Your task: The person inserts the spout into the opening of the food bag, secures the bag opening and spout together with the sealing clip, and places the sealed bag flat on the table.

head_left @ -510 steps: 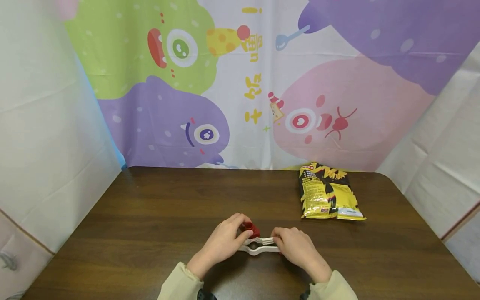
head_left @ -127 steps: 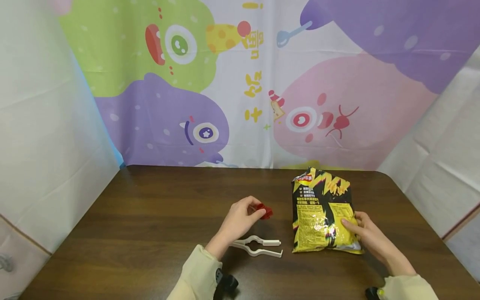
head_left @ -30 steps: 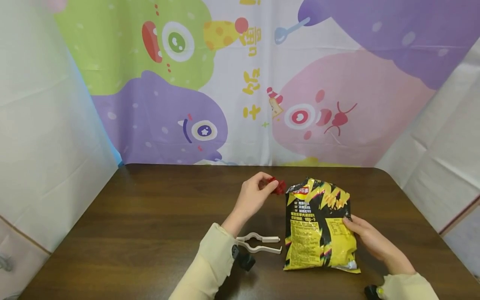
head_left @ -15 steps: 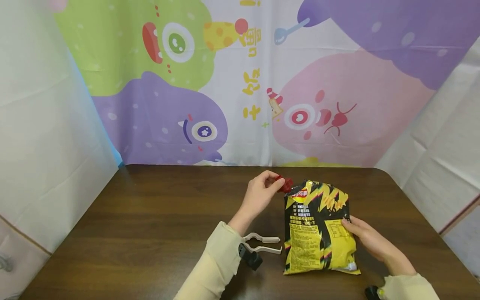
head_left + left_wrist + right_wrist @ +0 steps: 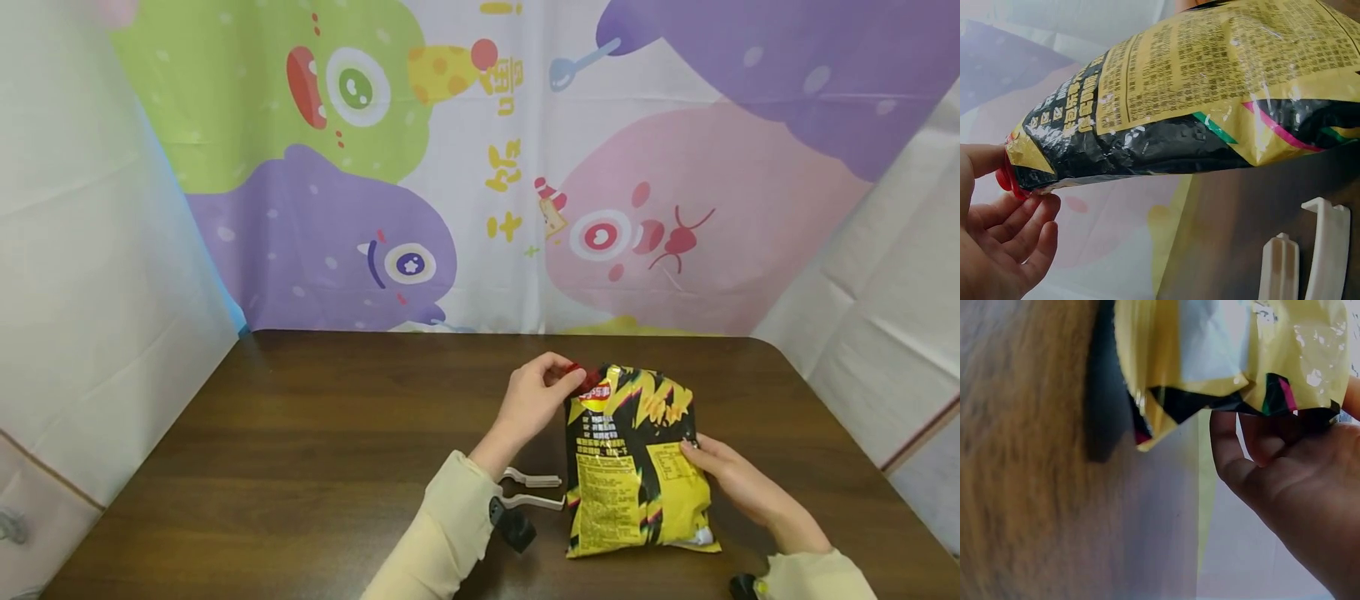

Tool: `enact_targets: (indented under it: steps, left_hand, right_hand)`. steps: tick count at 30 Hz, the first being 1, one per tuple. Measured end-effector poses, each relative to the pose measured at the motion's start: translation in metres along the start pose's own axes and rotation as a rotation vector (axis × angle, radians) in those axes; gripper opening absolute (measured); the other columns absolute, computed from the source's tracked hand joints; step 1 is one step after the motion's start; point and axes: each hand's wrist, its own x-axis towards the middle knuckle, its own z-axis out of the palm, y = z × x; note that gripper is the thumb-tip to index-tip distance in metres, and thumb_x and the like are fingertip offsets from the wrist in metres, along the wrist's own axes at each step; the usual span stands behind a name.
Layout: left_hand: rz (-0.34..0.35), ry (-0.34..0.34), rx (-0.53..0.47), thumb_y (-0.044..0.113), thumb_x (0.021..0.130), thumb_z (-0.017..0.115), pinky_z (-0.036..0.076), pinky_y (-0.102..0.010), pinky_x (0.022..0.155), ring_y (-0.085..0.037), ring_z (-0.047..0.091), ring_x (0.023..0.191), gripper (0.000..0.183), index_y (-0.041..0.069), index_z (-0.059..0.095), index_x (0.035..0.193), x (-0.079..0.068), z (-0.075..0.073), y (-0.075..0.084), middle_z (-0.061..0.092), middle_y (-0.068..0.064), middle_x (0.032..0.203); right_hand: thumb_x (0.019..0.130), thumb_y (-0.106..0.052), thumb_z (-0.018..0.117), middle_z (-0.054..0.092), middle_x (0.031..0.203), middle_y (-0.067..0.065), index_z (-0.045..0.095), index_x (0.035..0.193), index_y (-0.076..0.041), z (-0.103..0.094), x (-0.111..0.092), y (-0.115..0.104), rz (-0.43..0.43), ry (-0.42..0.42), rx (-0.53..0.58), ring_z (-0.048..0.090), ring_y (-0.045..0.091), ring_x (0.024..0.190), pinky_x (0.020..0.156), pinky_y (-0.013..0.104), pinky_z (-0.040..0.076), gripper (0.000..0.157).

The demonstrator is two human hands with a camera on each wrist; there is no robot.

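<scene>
A black and yellow snack bag (image 5: 618, 467) stands tilted up off the table. My right hand (image 5: 746, 487) grips its right edge, thumb on the front and fingers behind, as the right wrist view also shows at the hand (image 5: 1297, 469). My left hand (image 5: 532, 404) pinches a small red clip (image 5: 588, 379) at the bag's top left corner. In the left wrist view the red clip (image 5: 1005, 178) sits over that corner, between thumb and fingers of the left hand (image 5: 1007, 244). Part of the clip is hidden by the fingers.
A white plastic tool with two long arms (image 5: 528, 502) lies on the brown table (image 5: 322, 467), left of the bag, partly behind the left wrist. A printed cartoon curtain (image 5: 487, 283) hangs at the table's far edge, with white cloth on both sides.
The left hand has moved right, bringing the red clip from beside the bag onto its top left corner. Earlier, the bag came nearer in the right hand and the white tool was let go.
</scene>
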Motion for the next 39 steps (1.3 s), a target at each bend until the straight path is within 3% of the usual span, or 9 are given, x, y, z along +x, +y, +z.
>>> enact_targets:
  steps: [8, 16, 19, 23, 26, 30, 33, 34, 39]
  left_hand:
    - [0.013, 0.012, 0.030, 0.035, 0.084, 0.063, 0.045, -0.021, 0.062, -0.009, 0.054, 0.075, 0.023, 0.014, 0.064, 0.093, -0.005, 0.002, -0.002, 0.060, 0.002, 0.089]
    - [0.001, -0.008, 0.037, 0.038, 0.084, 0.062, 0.044, -0.022, 0.059, -0.007, 0.055, 0.068, 0.025, 0.015, 0.064, 0.090, -0.005, 0.001, -0.006, 0.063, 0.003, 0.082]
    - [-0.003, -0.022, 0.049, 0.038, 0.084, 0.062, 0.043, -0.022, 0.057, -0.006, 0.054, 0.064, 0.025, 0.015, 0.065, 0.090, -0.006, 0.000, -0.008, 0.063, 0.003, 0.077]
    - [0.003, -0.038, 0.045, 0.035, 0.084, 0.063, 0.044, -0.022, 0.055, -0.005, 0.054, 0.062, 0.022, 0.014, 0.064, 0.089, -0.007, -0.002, -0.008, 0.064, 0.003, 0.075]
    - [0.006, -0.049, 0.033, 0.034, 0.083, 0.064, 0.044, -0.022, 0.054, -0.006, 0.055, 0.064, 0.021, 0.014, 0.064, 0.090, -0.008, -0.003, -0.006, 0.065, 0.003, 0.076]
    - [0.012, -0.054, 0.023, 0.034, 0.083, 0.065, 0.043, -0.021, 0.054, -0.007, 0.056, 0.065, 0.022, 0.014, 0.064, 0.090, -0.009, -0.002, -0.004, 0.064, 0.003, 0.076]
    - [0.018, -0.050, 0.025, 0.034, 0.083, 0.065, 0.043, -0.021, 0.054, -0.008, 0.056, 0.065, 0.022, 0.014, 0.064, 0.090, -0.010, -0.001, -0.004, 0.064, 0.003, 0.077]
    - [0.018, -0.049, 0.027, 0.034, 0.083, 0.065, 0.043, -0.021, 0.054, -0.008, 0.056, 0.065, 0.022, 0.014, 0.064, 0.090, -0.010, -0.001, -0.005, 0.064, 0.003, 0.077]
    - [0.019, -0.044, 0.027, 0.035, 0.083, 0.065, 0.043, -0.021, 0.054, -0.007, 0.055, 0.066, 0.023, 0.013, 0.064, 0.091, -0.010, 0.000, -0.007, 0.064, 0.003, 0.078]
  right_hand:
    - [0.101, -0.029, 0.027, 0.052, 0.111, -0.022, 0.013, 0.135, 0.018, 0.000, 0.000, 0.001, -0.015, -0.001, 0.005, 0.044, -0.014, 0.102, 0.083, 0.012, 0.036, 0.060]
    - [0.101, -0.029, 0.027, 0.052, 0.110, -0.024, 0.014, 0.135, 0.019, -0.001, -0.001, 0.001, -0.014, -0.004, -0.001, 0.044, -0.014, 0.101, 0.083, 0.011, 0.036, 0.060]
    - [0.100, -0.030, 0.028, 0.053, 0.114, -0.017, 0.015, 0.135, 0.017, -0.001, -0.001, 0.001, 0.012, 0.015, -0.013, 0.044, -0.014, 0.101, 0.083, 0.012, 0.035, 0.061]
    - [0.100, -0.032, 0.029, 0.051, 0.126, 0.007, 0.017, 0.136, 0.016, 0.001, -0.001, 0.000, 0.042, 0.041, -0.037, 0.043, -0.015, 0.100, 0.086, 0.015, 0.035, 0.061]
    - [0.100, -0.032, 0.028, 0.044, 0.132, 0.023, 0.018, 0.136, 0.015, 0.002, 0.000, -0.001, 0.050, 0.058, -0.066, 0.042, -0.015, 0.100, 0.094, 0.028, 0.035, 0.061]
    - [0.100, -0.031, 0.028, 0.028, 0.139, 0.032, 0.013, 0.138, 0.015, 0.004, 0.000, -0.002, 0.064, 0.064, -0.072, 0.037, 0.016, 0.126, 0.102, 0.056, 0.021, 0.061]
    - [0.100, -0.032, 0.030, 0.005, 0.143, 0.036, 0.000, 0.138, 0.014, 0.004, 0.000, -0.005, 0.127, 0.088, -0.079, 0.007, 0.046, 0.133, 0.100, 0.064, 0.008, 0.068]
    - [0.099, -0.033, 0.030, 0.003, 0.143, 0.037, -0.002, 0.138, 0.014, 0.004, 0.000, -0.006, 0.137, 0.100, -0.090, 0.002, 0.050, 0.131, 0.100, 0.065, 0.008, 0.069]
    - [0.099, -0.032, 0.031, 0.028, 0.129, 0.033, 0.013, 0.135, 0.011, 0.004, 0.002, -0.014, 0.085, 0.210, -0.215, 0.031, 0.043, 0.117, 0.091, 0.054, 0.031, 0.059]
